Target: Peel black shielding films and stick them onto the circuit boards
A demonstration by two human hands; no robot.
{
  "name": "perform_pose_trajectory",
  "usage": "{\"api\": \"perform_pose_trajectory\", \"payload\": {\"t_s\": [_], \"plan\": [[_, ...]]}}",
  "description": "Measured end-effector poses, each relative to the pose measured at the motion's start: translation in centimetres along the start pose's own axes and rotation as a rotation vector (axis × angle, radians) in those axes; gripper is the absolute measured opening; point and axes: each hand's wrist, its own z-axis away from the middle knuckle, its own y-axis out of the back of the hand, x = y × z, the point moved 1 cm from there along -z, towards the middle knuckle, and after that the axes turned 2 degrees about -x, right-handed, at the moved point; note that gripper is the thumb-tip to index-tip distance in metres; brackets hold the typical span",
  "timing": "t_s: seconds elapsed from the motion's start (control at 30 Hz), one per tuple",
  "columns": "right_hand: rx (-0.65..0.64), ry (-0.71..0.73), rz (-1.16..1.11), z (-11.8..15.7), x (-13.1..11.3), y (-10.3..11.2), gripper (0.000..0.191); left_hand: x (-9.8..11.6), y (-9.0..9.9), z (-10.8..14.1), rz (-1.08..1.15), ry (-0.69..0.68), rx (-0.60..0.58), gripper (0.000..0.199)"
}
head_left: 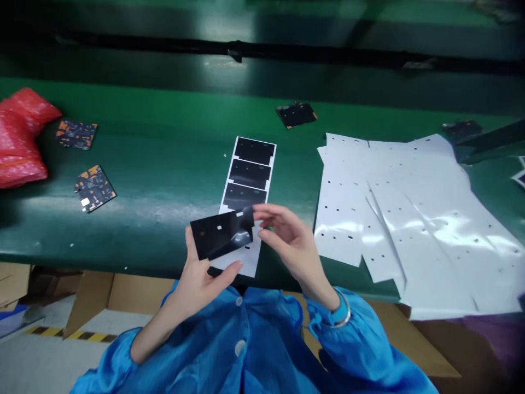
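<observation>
A thin black film sticker (223, 232) with small cut-out holes is held up, slightly tilted, between my two hands. My left hand (200, 284) supports its left and lower edge; some of those fingers are hidden behind it, and the thumb sticks out apart. At the upper right corner, the fingertips of my right hand (289, 235) grip the film. Beneath lies a white backing sheet (252, 265) on the green table, with several more black stickers (250, 171) in a column on its upper part.
Several large white sheets (410, 219) overlap on the right. Circuit boards lie at the left (95, 189), upper left (77, 134) and back (297, 115). Red bubble wrap (20, 137) sits at the far left. Cardboard boxes (131, 293) stand below the table's front edge.
</observation>
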Motion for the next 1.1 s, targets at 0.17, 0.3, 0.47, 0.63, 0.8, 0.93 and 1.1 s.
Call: {"api": "perform_pose_trajectory", "payload": {"t_s": [0.17, 0.3, 0.47, 0.63, 0.8, 0.93, 1.1], "plan": [[-0.048, 0.065, 0.197, -0.1, 0.2, -0.5, 0.015, -1.7, 2.5, -1.1, -0.428, -0.063, -0.023, 0.049], [0.07, 0.391, 0.536, 0.1, -1.0, 0.0, 0.013, -6.7, 8.9, -3.3, -0.776, 0.317, 0.269, 0.079], [0.173, 0.525, 0.65, 0.1, -1.5, 1.9, 0.015, -12.3, 14.2, -3.7, -0.77, 0.576, 0.508, 0.077], [0.181, 0.503, 0.585, 0.3, -1.8, 3.0, 0.019, -13.9, 14.4, -2.9, -0.584, 0.413, 0.575, 0.057], [0.192, 0.296, 0.283, 0.4, -2.3, 3.4, 0.013, -9.6, 12.8, -2.8, -0.48, 0.057, 0.547, 0.072], [0.091, 0.217, 0.097, -0.1, -3.7, 2.6, 0.009, -2.5, 9.9, -3.7, -0.267, -0.348, 0.238, 0.089], [-0.013, 0.232, 0.028, -0.5, -6.0, 1.0, 0.012, 2.6, 8.1, -5.6, 0.004, -0.481, 0.012, 0.094]]}}
